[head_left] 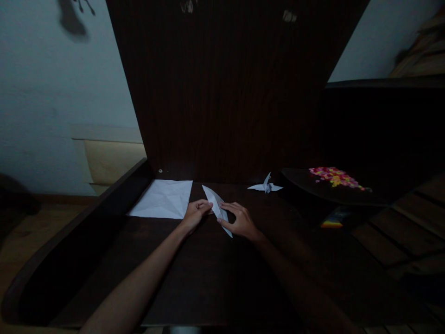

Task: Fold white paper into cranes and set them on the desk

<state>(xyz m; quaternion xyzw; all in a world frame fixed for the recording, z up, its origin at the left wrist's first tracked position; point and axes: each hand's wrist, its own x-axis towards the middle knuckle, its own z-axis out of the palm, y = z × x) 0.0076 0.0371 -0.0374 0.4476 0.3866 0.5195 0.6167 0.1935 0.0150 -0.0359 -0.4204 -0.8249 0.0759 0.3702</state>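
Note:
Between my hands is a piece of folded white paper (216,204), long and narrow with pointed ends, tilted over the dark desk. My left hand (196,214) pinches its left edge with the thumb on top. From the right, my right hand (241,222) grips the other side, fingers over the upper part and thumb near the lower part. Left of my left hand lies a square white sheet (163,199) with crease lines, perhaps a small stack. Beyond my right hand stands a folded paper crane (267,187) with its wings spread.
The dark wooden desk top (205,278) has a raised side panel (86,236) on the left and a tall back board (222,93). A rounded corner shelf (295,178) at the right carries a cluster of pink, red and yellow small pieces (335,177).

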